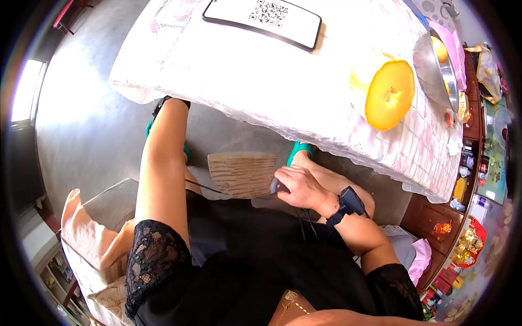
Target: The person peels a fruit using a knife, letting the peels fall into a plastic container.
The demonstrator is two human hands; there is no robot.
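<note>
My right hand [302, 187] is closed around the grey handle of what looks like a cleaver [242, 174]. Its broad blade, with brown streaks across it, points left and is held over my lap, below the table edge. My left forearm reaches forward to the table edge, a black band at the wrist; the hand itself is hidden past the edge. On the table [228, 70], toward the right, rests a yellow melon half [390, 95] with its cut face showing. A paler yellow part shows just behind it, its shape washed out by glare.
A phone [263, 20] showing a QR code lies at the far side of the table. On the right stands a metal bowl [429, 70] holding yellow fruit [439, 50]. A wooden cabinet [429, 217] with packets stands farther right. The tablecloth hangs over the near edge.
</note>
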